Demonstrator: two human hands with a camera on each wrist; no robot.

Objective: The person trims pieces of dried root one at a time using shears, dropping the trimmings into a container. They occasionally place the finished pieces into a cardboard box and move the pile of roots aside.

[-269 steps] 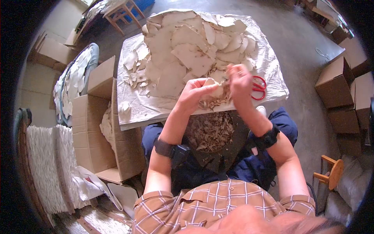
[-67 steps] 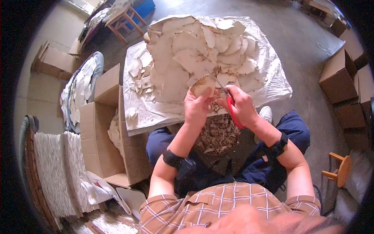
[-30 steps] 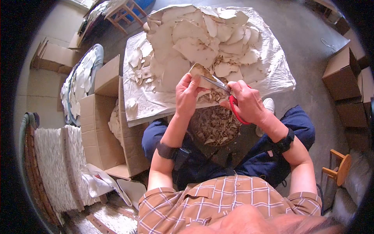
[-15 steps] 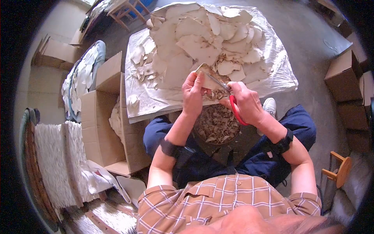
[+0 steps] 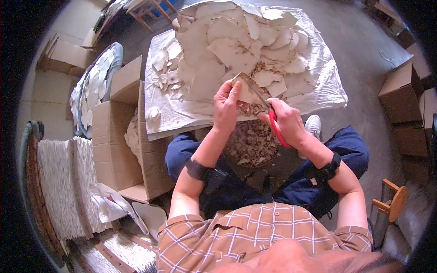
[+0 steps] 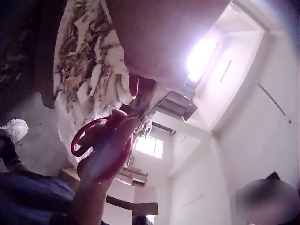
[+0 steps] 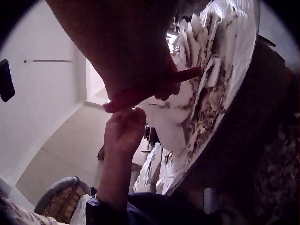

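In the head view the left hand (image 5: 226,107) pinches a pale flat piece (image 5: 246,92) with a browned edge between thumb and fingers. The right hand (image 5: 287,122) grips red-handled scissors (image 5: 275,125), whose blades lie along that brown edge. Behind both hands a heap of pale flat pieces (image 5: 227,45) covers much of a table with a white cloth (image 5: 337,86). The left wrist view shows the right hand (image 6: 105,145) with its fingers through the red loops (image 6: 84,138). The left hand (image 7: 123,133) appears beyond the red handle (image 7: 150,89) in the right wrist view.
Below the table edge, between the knees, stands a container of brown scraps (image 5: 252,145). An open cardboard box (image 5: 157,168) is at the left, near a round tray of pale pieces (image 5: 96,86). More boxes (image 5: 403,95) and a wooden stool (image 5: 397,204) are at the right.
Nine seconds ago the scissors lay on the cloth; now the right hand holds them. Lately the piece has tilted slightly and the blades have come in line with its brown edge.
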